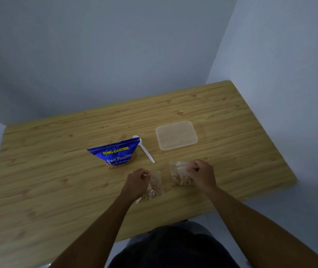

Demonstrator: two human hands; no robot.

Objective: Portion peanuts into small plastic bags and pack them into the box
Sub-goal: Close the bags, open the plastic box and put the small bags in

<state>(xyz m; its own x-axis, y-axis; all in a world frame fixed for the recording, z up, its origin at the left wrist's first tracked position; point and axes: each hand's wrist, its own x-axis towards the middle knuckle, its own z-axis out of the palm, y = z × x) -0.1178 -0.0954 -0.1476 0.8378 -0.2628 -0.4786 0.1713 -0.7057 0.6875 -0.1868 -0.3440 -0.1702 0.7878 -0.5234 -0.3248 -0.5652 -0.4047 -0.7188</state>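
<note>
Head cam, only view: left hand [138, 179] has fingers curled, pinching top of left bag [156, 187]. That bag lies on table [48, 171], peanuts [152, 190] visible thru clear plastic. Same on other side: right hand [200, 174] curled, gripping top of right bag [179, 176], nuts bunched at its near end. Both bags sit side by side at front-centre of table, near but apart. Further back, behind right bag, sits translucent plastic box [176, 135], well apart from both hands; can't tell if lid is on. Blue peanut packet [115, 154] stands upright back-left of left hand. White spoon [144, 149] lies flat just beside packet's right edge, bowl end by packet top, handle pointing toward person.
</note>
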